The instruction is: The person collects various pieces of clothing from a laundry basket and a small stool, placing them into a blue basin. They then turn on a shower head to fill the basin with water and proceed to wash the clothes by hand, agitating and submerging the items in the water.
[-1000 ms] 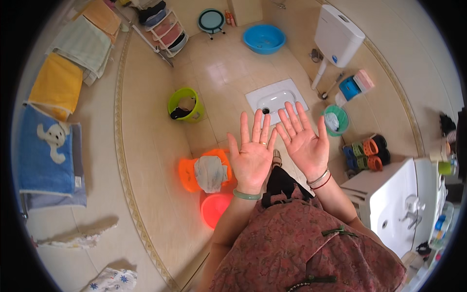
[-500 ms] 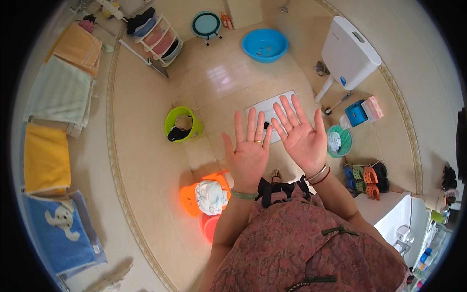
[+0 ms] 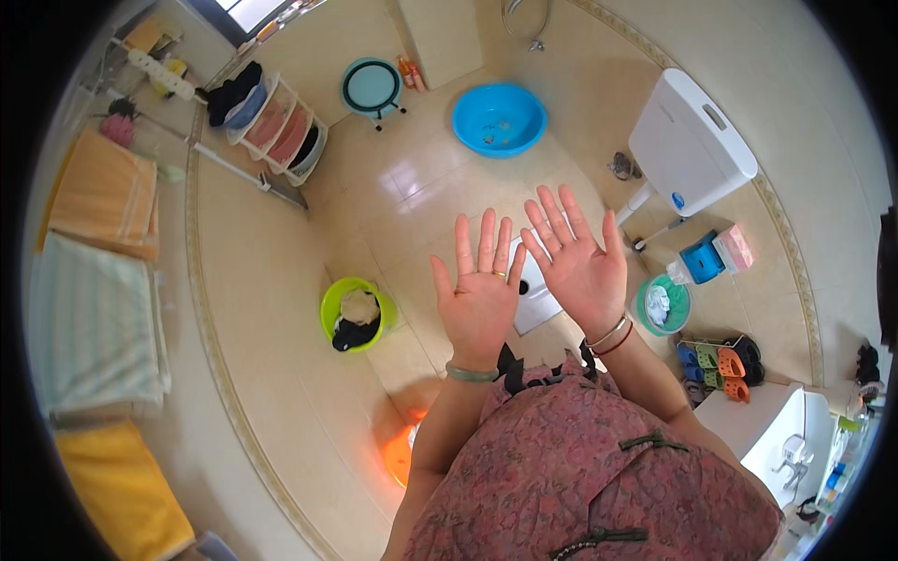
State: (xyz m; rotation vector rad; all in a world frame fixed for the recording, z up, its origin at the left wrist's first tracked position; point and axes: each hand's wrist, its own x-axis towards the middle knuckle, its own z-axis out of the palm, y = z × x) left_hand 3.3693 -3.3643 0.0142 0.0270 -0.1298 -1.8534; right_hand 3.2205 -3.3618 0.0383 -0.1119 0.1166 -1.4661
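Observation:
My left hand (image 3: 478, 304) is held up palm toward me, fingers spread, with a gold ring and a pale green bangle at the wrist. Beside it my right hand (image 3: 585, 276) is raised the same way, a silver bangle and a red cord round its wrist. Neither hand holds or touches anything, and the two little fingers almost meet. Beyond them a white squat toilet (image 3: 540, 313) is set in the floor, partly hidden by the hands. Below the wrists is my patterned reddish garment (image 3: 580, 449).
A green bucket (image 3: 328, 313) with clothes stands left; part of an orange plastic item (image 3: 398, 458) shows nearer. Beyond are a blue basin (image 3: 500, 140) and a tiered rack (image 3: 281, 126). At right are a cistern (image 3: 687, 140), waste bin (image 3: 684, 316), clogs (image 3: 731, 363) and sink (image 3: 781, 458).
The view has shifted, so the room's things sit lower in the picture and the orange item and blue towel are mostly out of it. My hands stay spread in nearly the same place.

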